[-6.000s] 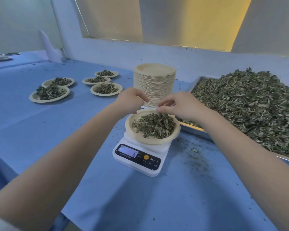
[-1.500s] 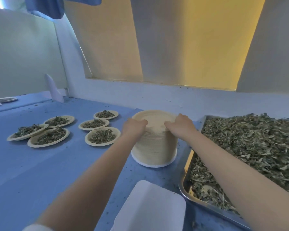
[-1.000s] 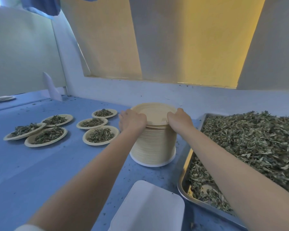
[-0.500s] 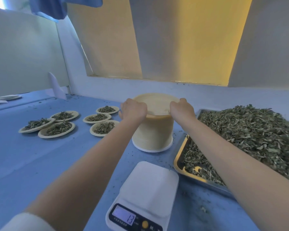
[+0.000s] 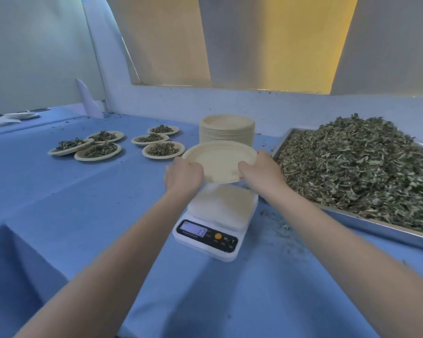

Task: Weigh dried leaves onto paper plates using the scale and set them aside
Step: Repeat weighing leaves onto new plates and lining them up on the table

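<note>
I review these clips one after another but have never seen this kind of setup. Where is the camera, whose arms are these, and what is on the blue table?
There is no machine here: a person wears one wide-angle camera on the head, looking forward and down, so the arms are their own. The left hand and right hand grip opposite edges of one empty paper plate, held above a white digital scale with a lit display. Behind it stands a stack of unused plates. On the right, a metal tray holds a big heap of dried leaves. On the left sit six filled plates of leaves, set aside. All rest on a blue table cover.
</note>
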